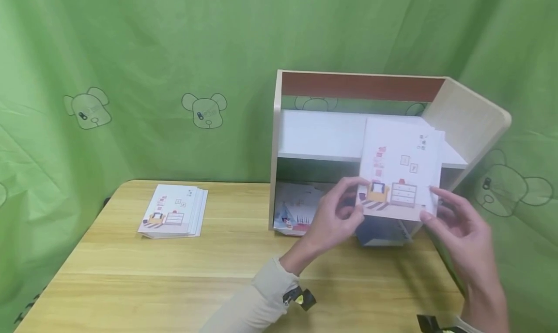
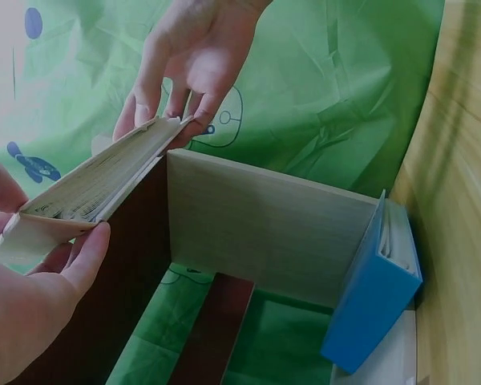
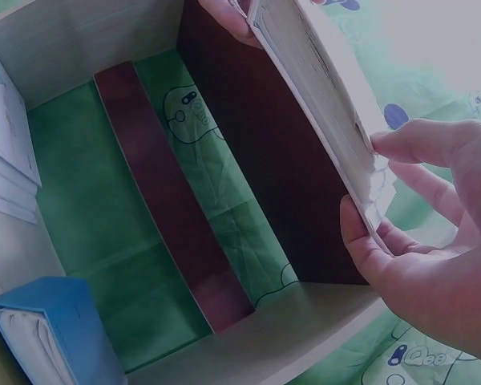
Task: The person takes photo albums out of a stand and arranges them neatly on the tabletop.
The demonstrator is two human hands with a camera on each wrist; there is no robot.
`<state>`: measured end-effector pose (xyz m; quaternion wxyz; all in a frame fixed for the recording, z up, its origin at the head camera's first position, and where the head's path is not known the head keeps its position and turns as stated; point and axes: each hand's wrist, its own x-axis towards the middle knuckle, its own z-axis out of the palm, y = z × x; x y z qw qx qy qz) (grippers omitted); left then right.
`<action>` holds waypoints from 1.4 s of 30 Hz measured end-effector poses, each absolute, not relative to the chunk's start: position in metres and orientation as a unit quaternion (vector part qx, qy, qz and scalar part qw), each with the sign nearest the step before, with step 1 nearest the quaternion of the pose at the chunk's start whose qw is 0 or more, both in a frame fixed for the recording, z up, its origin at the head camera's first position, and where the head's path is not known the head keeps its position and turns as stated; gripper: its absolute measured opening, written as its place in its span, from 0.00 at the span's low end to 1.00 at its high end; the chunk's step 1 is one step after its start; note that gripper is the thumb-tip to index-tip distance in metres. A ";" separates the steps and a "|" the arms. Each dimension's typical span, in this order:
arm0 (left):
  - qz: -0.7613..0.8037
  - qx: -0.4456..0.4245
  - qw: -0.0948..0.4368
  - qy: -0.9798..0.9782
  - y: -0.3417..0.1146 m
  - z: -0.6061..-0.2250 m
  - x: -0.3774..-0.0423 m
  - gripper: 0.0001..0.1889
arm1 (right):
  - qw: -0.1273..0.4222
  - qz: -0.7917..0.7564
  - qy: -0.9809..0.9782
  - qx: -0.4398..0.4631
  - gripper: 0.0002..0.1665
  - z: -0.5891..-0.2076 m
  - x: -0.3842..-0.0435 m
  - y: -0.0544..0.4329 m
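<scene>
A stack of notebooks [image 1: 396, 166], its pale cover printed with a yellow armchair and a chest of drawers, is held up in front of the shelf unit [image 1: 277, 144]. My left hand [image 1: 333, 214] pinches its lower left corner between thumb and fingers. At the opposite lower corner, my right hand [image 1: 464, 231] pinches it the same way. Both wrist views show the page edges of the stack [image 2: 104, 172], with a slight gap between layers near the left thumb. In the right wrist view, the right fingers [image 3: 361, 241] lie under its edge.
On the table's left lies another stack of notebooks [image 1: 167, 212] with the same cover. The shelf's lower level holds notebooks with a different print [image 1: 296, 209] at left and a blue binder [image 1: 379, 231] at right. A green curtain [image 1: 152, 42] hangs behind.
</scene>
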<state>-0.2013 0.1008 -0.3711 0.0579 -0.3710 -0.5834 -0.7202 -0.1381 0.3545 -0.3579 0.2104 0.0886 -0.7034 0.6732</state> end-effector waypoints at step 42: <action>-0.744 -0.396 0.092 -0.531 0.045 -0.378 -0.190 0.28 | 0.232 0.655 -0.709 0.121 0.36 -0.341 -0.140 0.299</action>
